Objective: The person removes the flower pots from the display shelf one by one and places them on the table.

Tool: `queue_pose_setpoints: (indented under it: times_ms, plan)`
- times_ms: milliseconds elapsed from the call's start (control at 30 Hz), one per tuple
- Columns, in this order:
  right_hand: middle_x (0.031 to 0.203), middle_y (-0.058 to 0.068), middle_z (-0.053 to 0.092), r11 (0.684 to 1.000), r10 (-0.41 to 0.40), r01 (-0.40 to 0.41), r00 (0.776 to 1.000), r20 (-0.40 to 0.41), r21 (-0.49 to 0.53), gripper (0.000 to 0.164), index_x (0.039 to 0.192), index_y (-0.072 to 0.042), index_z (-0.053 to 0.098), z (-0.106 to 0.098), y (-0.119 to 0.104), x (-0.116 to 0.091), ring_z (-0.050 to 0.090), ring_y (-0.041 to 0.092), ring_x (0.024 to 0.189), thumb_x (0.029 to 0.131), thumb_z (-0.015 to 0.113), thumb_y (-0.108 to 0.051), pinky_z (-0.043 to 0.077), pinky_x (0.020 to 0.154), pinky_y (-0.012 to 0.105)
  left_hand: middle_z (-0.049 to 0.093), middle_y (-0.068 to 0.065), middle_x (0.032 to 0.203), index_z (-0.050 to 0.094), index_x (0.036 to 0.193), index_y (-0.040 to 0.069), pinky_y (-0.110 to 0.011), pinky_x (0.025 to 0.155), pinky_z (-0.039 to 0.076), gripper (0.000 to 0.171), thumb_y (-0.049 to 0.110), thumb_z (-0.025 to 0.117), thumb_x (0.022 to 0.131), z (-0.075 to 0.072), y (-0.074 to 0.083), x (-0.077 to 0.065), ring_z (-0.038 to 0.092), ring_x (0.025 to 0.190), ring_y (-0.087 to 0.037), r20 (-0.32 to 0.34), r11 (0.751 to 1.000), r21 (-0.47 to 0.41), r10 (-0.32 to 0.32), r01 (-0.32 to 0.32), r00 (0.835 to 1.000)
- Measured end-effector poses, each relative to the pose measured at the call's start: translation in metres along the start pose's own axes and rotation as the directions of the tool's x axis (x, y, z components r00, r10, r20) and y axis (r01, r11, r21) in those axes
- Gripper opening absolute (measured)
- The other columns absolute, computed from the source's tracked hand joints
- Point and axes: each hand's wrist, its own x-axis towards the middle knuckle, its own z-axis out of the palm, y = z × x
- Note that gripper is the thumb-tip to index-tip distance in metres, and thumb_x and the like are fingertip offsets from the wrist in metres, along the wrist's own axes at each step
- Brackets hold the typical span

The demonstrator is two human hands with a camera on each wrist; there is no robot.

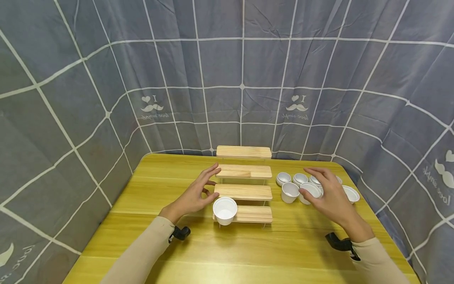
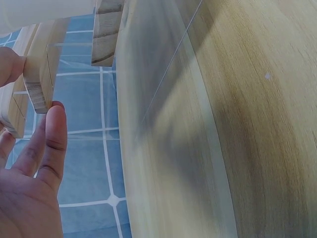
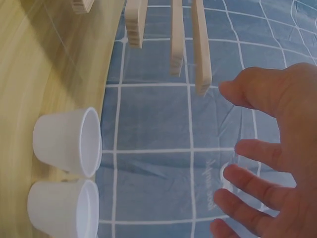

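A four-step wooden display shelf stands mid-table. My left hand is at its left end, thumb and fingertips around the end of one board. A white plastic cup stands upright on the left of the lowest step, just in front of that hand. Over the group of cups at the right, my right hand hovers with its fingers spread and nothing in them. In the right wrist view two white cups stand upright on the table, apart from that hand's fingers.
Several more white cups stand behind and beside the front ones, some partly hidden by the right hand. A white cup rim shows at the group's far right. The yellow wood-grain table ends at a grey checked curtain.
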Motion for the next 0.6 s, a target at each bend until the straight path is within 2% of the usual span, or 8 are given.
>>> queue_pose_setpoints:
  times_ms: [300, 600]
  plan:
    - [0.147, 0.023, 0.070, 1.000, -0.013, 0.013, 1.000, 0.027, -0.007, 0.072, 0.154, -0.002, 0.072, 0.004, -0.011, 0.003, 0.068, 0.047, 0.133, 0.089, 0.101, -0.012, 0.057, 0.101, 0.066, 0.020, -0.014, 0.196, 0.034, 0.184, 0.014, -0.031, 0.093, 0.069, 0.090, 0.002, 0.081, 0.108, 0.000, -0.002, 0.000, 0.075, 0.139, -0.043, -0.001, 1.000, -0.009, 0.002, -0.002, 1.000]
    - [0.148, 0.019, 0.072, 0.998, -0.057, 0.057, 0.998, 0.033, 0.023, 0.074, 0.155, -0.005, 0.073, 0.011, -0.021, 0.005, 0.071, 0.044, 0.132, 0.087, 0.102, -0.011, 0.055, 0.102, 0.059, 0.020, -0.015, 0.196, 0.034, 0.184, 0.014, -0.033, 0.093, 0.069, 0.090, 0.003, 0.081, 0.109, -0.001, -0.002, -0.001, 0.075, 0.139, -0.043, -0.002, 1.000, -0.009, 0.005, -0.005, 1.000]
